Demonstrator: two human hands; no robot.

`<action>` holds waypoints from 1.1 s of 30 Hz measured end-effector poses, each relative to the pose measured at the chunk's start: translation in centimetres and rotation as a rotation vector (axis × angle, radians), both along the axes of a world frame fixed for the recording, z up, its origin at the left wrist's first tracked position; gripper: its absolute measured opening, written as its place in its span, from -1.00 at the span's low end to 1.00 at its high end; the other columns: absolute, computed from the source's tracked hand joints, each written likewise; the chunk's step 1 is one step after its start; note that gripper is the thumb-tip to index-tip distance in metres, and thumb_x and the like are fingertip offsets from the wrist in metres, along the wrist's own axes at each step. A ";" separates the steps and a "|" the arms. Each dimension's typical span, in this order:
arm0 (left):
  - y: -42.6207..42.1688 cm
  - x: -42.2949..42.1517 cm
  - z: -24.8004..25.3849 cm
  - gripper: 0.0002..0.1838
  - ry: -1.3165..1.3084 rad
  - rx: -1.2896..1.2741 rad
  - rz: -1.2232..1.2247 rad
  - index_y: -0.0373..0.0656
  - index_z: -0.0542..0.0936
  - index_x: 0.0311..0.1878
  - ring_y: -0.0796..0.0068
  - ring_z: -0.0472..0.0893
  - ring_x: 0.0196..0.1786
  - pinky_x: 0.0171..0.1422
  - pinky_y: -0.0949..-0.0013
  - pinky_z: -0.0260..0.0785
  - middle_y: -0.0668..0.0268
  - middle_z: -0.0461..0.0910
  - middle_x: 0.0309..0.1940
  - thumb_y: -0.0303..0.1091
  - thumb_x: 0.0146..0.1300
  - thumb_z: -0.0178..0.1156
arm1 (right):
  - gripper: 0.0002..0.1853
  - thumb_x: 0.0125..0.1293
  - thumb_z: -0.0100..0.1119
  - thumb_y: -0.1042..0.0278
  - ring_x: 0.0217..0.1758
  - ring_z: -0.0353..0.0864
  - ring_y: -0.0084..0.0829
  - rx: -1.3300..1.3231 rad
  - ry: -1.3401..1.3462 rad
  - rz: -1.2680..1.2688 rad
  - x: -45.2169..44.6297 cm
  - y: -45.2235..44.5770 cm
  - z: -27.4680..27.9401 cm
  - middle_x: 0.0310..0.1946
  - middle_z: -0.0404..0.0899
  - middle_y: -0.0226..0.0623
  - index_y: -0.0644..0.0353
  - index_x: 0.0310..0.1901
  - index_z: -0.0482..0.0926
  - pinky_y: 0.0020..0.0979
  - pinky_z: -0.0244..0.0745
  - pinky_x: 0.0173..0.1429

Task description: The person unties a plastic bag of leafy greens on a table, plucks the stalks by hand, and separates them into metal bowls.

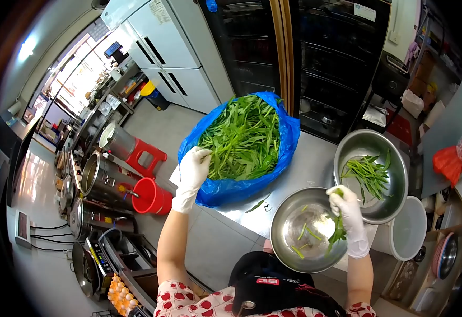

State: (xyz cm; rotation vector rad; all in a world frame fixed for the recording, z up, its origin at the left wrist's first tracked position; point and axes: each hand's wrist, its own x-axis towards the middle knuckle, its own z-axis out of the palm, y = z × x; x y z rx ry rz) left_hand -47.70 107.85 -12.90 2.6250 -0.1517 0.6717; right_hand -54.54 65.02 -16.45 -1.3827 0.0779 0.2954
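Observation:
A blue plastic bag stands open on the metal table, filled with leafy greens that look like water spinach. My left hand, in a white glove, is at the bag's left edge. Its fingers are closed beside the greens; what they pinch is hidden. My gloved right hand is closed on a piece of leafy green over the nearer steel bowl. Several short stem pieces lie in that bowl. Behind it, a second steel bowl contains a bunch of trimmed greens.
On the table lies a loose leaf. A white bucket stands right of the bowls. To the left are a red bucket, a red stool and large steel pots. Fridges stand behind.

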 end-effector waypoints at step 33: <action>-8.4 -7.9 -5.0 -0.81 0.085 -0.770 -0.032 -0.25 0.62 -0.04 0.66 0.52 -0.22 -0.06 0.58 0.37 0.40 0.58 -0.23 -0.53 0.28 0.22 | -0.89 0.26 0.24 0.44 -0.73 0.10 -0.75 0.176 0.166 0.245 11.1 7.4 -1.7 -0.63 0.33 -0.55 0.14 -0.36 0.47 -0.61 -0.01 -0.64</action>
